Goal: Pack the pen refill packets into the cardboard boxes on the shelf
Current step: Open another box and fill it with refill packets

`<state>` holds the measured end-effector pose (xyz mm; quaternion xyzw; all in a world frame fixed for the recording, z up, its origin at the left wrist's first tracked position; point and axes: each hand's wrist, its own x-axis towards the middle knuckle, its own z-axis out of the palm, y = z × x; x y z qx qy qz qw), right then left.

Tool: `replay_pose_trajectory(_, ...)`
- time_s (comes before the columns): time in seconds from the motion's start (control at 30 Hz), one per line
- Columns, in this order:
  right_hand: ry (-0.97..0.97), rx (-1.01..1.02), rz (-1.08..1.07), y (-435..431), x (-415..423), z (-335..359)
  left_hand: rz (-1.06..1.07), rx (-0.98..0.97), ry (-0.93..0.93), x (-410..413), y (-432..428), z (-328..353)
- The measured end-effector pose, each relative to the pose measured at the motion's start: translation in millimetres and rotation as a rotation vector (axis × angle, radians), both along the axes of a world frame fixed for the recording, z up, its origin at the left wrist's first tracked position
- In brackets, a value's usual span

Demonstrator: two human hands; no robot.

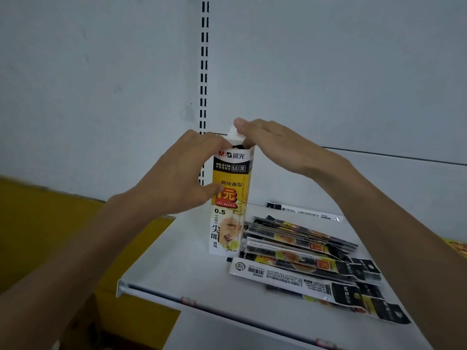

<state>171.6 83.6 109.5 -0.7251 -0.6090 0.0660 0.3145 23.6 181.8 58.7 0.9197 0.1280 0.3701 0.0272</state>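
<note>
A tall yellow, white and black cardboard box [228,218] stands upright on the white shelf [177,269], its top open with dark contents showing inside. My left hand [177,178] grips the upper part of the box, thumb across its front. My right hand [267,140] is at the box's top, its fingers on the white top flap [233,133]. Several pen refill packets [303,258] lie in a loose pile on the shelf just right of the box.
A slotted black upright [204,72] runs down the grey back wall behind the box. A yellow surface [38,223] lies lower left beside the shelf. The shelf's front edge [202,306] is close to me. Something yellow [457,248] shows at the far right.
</note>
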Motion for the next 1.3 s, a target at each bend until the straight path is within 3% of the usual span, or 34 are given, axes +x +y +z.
replay_pose_trajectory(0.07, 0.016, -0.014, 0.03, -4, 2, 4, -0.003, -0.01, 0.005, 3, -2, 3)
replay_pose_trajectory(0.17, 0.236, 0.294, 0.046, -11, 18, -7, 0.005, -0.018, 0.001, 5, -7, 5)
replay_pose_trajectory(0.23, 0.216, 0.432, -0.088, -18, 45, -25, 0.012, -0.033, -0.003, 6, -9, 4)
replay_pose_trajectory(0.27, 0.067, 0.339, -0.174, -22, 63, -37, 0.018, -0.033, -0.008, 7, -9, 4)
replay_pose_trajectory(0.33, -0.219, -0.136, -0.261, -28, 94, -64, 0.025, -0.021, -0.014, 8, -10, 3)
replay_pose_trajectory(0.37, -0.277, -0.358, -0.271, -29, 107, -79, 0.026, -0.016, -0.016, 9, -11, 2)
replay_pose_trajectory(0.43, -0.275, -0.532, -0.289, -32, 123, -103, 0.024, -0.016, -0.021, 12, -13, 1)
replay_pose_trajectory(0.57, -0.214, -0.323, -0.355, -30, 140, -127, 0.007, -0.024, -0.021, 18, -15, 1)
replay_pose_trajectory(0.67, -0.309, -0.178, -0.395, -25, 148, -136, -0.009, -0.032, -0.02, 20, -11, 0)
replay_pose_trajectory(0.77, -0.46, -0.206, -0.378, -16, 150, -139, -0.01, -0.031, -0.022, 23, -9, -1)
replay_pose_trajectory(1.1, -0.689, -0.236, -0.446, -6, 146, -140, -0.013, -0.034, -0.016, 23, -8, 0)
replay_pose_trajectory(1.23, -0.606, -0.132, -0.481, -9, 137, -126, -0.005, -0.06, -0.021, 21, -10, 0)
replay_pose_trajectory(1.3, -0.567, -0.269, -0.436, -11, 135, -117, -0.003, -0.074, -0.023, 20, -12, 0)
